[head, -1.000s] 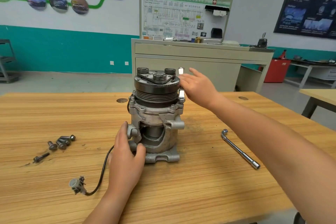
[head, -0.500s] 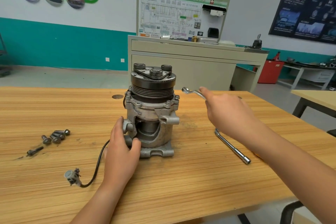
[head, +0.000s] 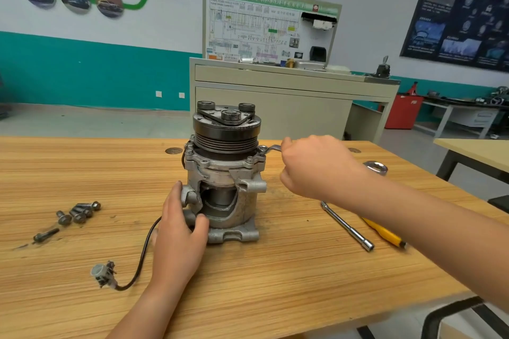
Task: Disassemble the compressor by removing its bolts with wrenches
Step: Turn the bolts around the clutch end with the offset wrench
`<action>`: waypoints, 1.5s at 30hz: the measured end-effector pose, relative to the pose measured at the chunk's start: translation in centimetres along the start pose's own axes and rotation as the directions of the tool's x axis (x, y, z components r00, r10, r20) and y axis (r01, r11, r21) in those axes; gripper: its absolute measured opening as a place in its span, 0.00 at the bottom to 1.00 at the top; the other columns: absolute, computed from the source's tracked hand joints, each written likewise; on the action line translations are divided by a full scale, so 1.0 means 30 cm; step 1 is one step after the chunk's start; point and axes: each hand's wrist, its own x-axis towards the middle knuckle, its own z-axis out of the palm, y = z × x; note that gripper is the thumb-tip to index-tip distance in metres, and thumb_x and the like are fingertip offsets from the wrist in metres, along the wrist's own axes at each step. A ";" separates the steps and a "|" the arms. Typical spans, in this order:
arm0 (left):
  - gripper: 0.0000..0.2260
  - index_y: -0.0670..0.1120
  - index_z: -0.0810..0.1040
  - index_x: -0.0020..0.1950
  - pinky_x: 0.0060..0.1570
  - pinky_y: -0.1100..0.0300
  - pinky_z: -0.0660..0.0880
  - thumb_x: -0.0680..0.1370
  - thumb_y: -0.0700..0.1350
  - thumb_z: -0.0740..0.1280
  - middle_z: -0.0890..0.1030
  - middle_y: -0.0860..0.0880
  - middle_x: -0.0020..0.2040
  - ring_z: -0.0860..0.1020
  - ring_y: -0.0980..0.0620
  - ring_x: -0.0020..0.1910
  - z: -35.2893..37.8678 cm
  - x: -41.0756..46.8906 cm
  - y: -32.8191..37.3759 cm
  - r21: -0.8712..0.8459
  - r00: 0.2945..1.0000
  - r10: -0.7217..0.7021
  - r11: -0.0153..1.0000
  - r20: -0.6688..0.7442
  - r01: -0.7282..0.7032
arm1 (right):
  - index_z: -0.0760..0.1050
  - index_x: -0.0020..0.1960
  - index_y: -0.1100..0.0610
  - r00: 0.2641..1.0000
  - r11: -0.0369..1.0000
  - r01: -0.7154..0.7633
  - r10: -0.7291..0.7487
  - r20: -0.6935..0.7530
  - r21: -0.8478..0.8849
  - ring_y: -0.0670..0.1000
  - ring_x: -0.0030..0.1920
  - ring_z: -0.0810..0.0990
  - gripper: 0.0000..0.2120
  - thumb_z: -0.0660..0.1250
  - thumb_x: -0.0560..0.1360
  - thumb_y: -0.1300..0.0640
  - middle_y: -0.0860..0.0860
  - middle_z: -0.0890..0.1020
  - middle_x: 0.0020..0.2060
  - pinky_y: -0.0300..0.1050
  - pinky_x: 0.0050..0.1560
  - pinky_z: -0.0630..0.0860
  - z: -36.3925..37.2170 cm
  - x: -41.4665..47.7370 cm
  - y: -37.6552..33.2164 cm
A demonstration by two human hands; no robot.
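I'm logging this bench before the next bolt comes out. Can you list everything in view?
compressor: one, grey metal with dark pulley, upright mid-table
wrench: one, silver, ring end at a bolt on the compressor's upper right
loose bolts: about five, dark grey, table's left
socket bar: one, silver, lying right of the compressor
yellow-handled tool: one, beside the socket bar, partly under the forearm
cable with plug: one, black with grey plug, front left
table: one, light wood
cabinet: one, beige, behind the table
left hand: holds the compressor's lower body
right hand: grips the wrench
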 end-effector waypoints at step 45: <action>0.31 0.50 0.54 0.77 0.67 0.54 0.60 0.77 0.40 0.63 0.60 0.53 0.75 0.61 0.53 0.72 0.005 0.011 -0.020 -0.027 1.000 0.024 0.999 -0.003 -0.024 | 0.69 0.52 0.57 0.995 0.997 -0.079 0.079 0.059 -0.004 0.48 0.25 0.60 0.06 0.56 0.76 0.61 0.48 0.62 0.27 0.40 0.23 0.56 0.017 -0.013 0.001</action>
